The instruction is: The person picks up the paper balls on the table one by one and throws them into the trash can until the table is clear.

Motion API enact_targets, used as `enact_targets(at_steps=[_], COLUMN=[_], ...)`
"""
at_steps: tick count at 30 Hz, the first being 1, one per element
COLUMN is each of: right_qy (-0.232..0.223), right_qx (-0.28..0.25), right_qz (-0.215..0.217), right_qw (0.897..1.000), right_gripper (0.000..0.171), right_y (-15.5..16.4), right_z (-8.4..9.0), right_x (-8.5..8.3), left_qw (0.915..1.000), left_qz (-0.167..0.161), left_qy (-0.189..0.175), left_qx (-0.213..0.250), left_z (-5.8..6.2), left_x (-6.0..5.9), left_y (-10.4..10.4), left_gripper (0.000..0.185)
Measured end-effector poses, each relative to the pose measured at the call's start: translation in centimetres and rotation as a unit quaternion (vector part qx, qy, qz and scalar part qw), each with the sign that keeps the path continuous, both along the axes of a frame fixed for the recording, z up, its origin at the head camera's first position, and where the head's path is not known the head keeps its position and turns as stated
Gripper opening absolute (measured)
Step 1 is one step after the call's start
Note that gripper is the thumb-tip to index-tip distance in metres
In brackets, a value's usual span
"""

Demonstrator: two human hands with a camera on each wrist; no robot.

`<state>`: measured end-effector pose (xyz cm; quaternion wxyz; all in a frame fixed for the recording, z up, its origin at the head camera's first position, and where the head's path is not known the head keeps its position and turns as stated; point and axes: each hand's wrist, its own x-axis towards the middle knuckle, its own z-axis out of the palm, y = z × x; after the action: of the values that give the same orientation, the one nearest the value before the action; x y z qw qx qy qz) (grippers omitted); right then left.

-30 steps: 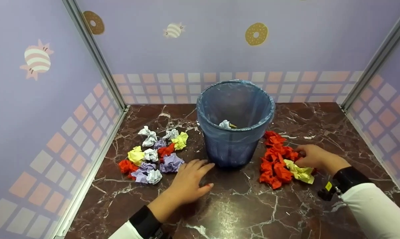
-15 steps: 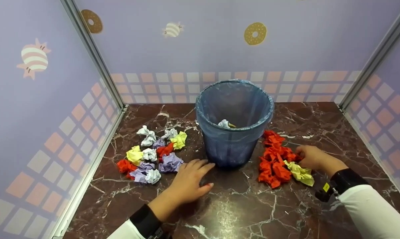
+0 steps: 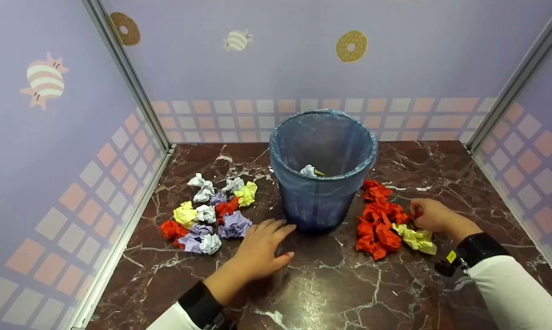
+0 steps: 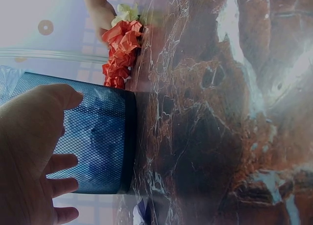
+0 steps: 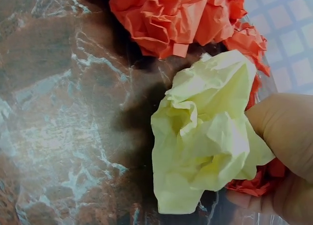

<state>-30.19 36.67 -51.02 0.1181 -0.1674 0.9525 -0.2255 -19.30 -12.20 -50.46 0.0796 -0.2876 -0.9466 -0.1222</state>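
My left hand (image 3: 263,250) lies with fingers spread in front of the blue mesh wastebasket (image 3: 319,201), its fingertips close to the base and a purple paper ball (image 3: 234,224). At the right pile, my right hand (image 3: 434,216) curls its fingers round a red crumpled paper ball (image 5: 259,181), mostly hidden by the hand. A pale yellow crumpled paper (image 5: 210,137) sits right beside the thumb in the right wrist view. Several red crumpled papers (image 3: 379,224) lie between this hand and the basket.
Left of the basket, several white, yellow, red and purple paper balls (image 3: 207,215) form a loose group. The basket's clear liner folds over its rim, and a white paper ball (image 3: 308,170) shows inside. Patterned walls (image 3: 221,64) enclose the dark marbled table (image 3: 331,284) on three sides.
My right hand's fingers have closed further round the red paper ball, and the hand has shifted slightly. The yellow paper beside it has moved a little. My left hand stays in place.
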Motion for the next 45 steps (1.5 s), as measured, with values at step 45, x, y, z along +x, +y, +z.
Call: enact_targets(at_steps=[45], right_qy=[0.176], right_qx=[-0.009], right_qz=[-0.027], right_qw=[0.984], right_gripper=[0.017], right_y=[-7.6], right_z=[22.3], right_x=[-5.0], left_qw=[0.9815], left_qz=[0.175], left_qy=[0.046], left_qx=[0.063], left_z=[2.9], left_x=[-2.3], left_y=[-11.4], left_gripper=[0.070])
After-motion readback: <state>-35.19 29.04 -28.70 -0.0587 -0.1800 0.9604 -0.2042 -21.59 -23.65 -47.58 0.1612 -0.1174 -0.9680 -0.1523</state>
